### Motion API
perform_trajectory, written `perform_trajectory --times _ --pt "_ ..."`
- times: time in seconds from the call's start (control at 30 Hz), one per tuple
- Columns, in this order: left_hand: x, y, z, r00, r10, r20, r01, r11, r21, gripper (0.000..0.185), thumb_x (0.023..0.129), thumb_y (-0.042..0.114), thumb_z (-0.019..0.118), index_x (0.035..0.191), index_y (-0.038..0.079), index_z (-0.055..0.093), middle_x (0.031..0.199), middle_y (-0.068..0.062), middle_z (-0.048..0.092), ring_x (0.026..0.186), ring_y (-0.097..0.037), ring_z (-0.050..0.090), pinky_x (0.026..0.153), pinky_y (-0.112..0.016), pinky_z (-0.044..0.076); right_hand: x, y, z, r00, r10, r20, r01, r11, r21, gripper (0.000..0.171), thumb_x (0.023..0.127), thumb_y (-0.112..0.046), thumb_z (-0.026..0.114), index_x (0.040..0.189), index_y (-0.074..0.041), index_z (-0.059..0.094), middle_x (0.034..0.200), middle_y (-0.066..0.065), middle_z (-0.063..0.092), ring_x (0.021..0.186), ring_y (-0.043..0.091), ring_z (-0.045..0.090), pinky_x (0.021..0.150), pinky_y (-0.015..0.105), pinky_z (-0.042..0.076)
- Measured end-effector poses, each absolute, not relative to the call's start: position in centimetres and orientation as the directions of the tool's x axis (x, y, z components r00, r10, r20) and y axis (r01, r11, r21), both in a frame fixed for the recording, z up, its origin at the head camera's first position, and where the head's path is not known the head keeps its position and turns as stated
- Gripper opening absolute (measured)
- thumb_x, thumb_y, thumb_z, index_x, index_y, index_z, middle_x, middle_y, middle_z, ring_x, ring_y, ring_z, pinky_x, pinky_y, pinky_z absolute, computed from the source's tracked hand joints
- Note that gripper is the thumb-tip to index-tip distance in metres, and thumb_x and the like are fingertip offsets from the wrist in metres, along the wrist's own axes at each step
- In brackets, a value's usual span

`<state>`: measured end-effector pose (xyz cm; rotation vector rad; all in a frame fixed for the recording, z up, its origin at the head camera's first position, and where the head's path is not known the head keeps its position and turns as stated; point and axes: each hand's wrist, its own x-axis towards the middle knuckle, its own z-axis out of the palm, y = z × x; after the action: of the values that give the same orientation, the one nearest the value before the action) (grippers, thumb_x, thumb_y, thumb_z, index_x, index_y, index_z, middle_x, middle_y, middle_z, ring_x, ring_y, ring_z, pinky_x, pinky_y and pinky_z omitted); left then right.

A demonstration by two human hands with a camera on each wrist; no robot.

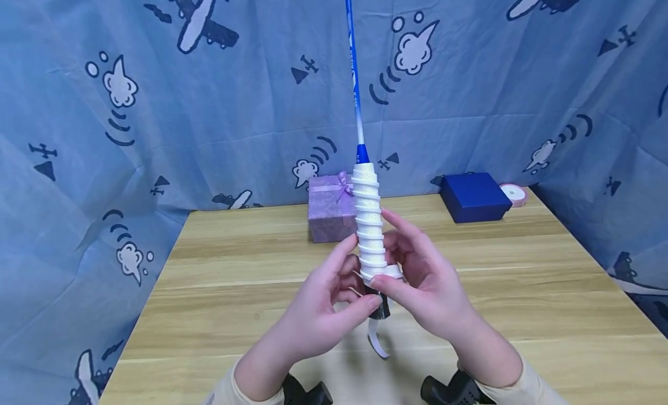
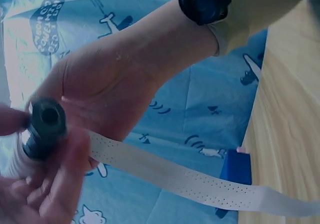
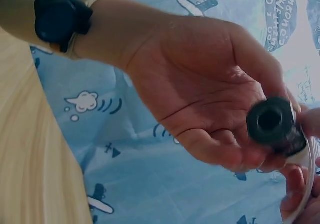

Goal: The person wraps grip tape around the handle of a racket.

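We hold a badminton racket (image 1: 365,219) upright above the near middle of the wooden table (image 1: 219,289), its blue shaft pointing up toward the curtain (image 1: 130,103), with our left hand (image 1: 318,312) curled around the black bare end of the handle and our right hand (image 1: 423,277) grasping the handle just above it, thumb pressed on the lowest coil of white grip tape (image 1: 373,237). The tape's loose tail hangs down below the hands. At the far edge of the table stand a purple gift box (image 1: 329,210) in the middle, a blue box (image 1: 474,197) to the right, and a pink tape roll (image 1: 514,193) just beside it.
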<state>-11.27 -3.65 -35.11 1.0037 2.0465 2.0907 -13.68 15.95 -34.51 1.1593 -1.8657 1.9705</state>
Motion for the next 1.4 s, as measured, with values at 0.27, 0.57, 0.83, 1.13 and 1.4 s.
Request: perform_trajectory --times 0.27,0.57,0.83,1.13,1.4 --pt "-10.7 -3.0 -34.8 -0.866 0.331 0.376 0.431 0.112 0.895 0.088 0.085 0.003 0.083 0.157 0.011 0.034 0.112 -0.007 0.064 0.075 -0.008 0.069 0.072 -0.028 0.064 -13.8 15.3 -34.9 -0.677 -0.318 0.663 -0.67 -0.105 -0.735 0.086 0.079 0.024 0.072 0.154 0.003 0.036 0.112 0.01 0.058 0.09 0.018 0.053 0.072 0.022 0.05" --pt "-10.9 -3.0 -34.7 -0.848 0.429 0.312 0.318 -0.059 0.946 0.088 0.088 -0.006 0.076 0.159 0.017 0.03 0.122 -0.021 0.065 0.083 -0.014 0.076 0.072 -0.033 0.065 -13.8 15.7 -35.0 -0.661 -0.36 0.659 -0.702 -0.015 -0.712 0.091 0.077 0.024 0.074 0.155 0.0 0.035 0.114 0.015 0.059 0.092 0.018 0.056 0.072 0.022 0.052" --pt "-11.2 -3.2 -35.0 -0.758 0.533 0.376 0.187 -0.376 0.908 0.081 0.092 -0.017 0.061 0.159 0.01 0.024 0.133 -0.039 0.051 0.097 -0.056 0.069 0.086 -0.049 0.063 -14.0 16.7 -34.5 -0.647 -0.49 0.584 -0.58 -0.181 -0.795 0.078 0.092 0.02 0.06 0.159 0.005 0.024 0.127 0.012 0.06 0.106 0.021 0.058 0.09 0.024 0.052" --pt "-11.7 -3.4 -35.4 -0.677 0.577 0.456 0.193 -0.459 0.867 0.073 0.094 -0.016 0.056 0.157 0.0 0.021 0.13 -0.047 0.042 0.094 -0.068 0.059 0.087 -0.056 0.062 -14.0 16.7 -34.4 -0.642 -0.494 0.586 -0.538 -0.254 -0.804 0.074 0.095 0.013 0.061 0.159 0.004 0.025 0.122 0.009 0.062 0.1 0.022 0.058 0.085 0.025 0.053" --pt "-11.0 -2.7 -35.1 -0.866 0.381 0.323 0.345 -0.01 0.939 0.083 0.088 0.002 0.08 0.155 0.025 0.037 0.115 -0.01 0.073 0.078 -0.011 0.073 0.067 -0.032 0.064 -13.7 16.1 -34.6 -0.684 -0.419 0.596 -0.6 -0.141 -0.788 0.083 0.085 0.025 0.064 0.157 0.003 0.03 0.119 0.012 0.061 0.1 0.021 0.059 0.084 0.023 0.053"
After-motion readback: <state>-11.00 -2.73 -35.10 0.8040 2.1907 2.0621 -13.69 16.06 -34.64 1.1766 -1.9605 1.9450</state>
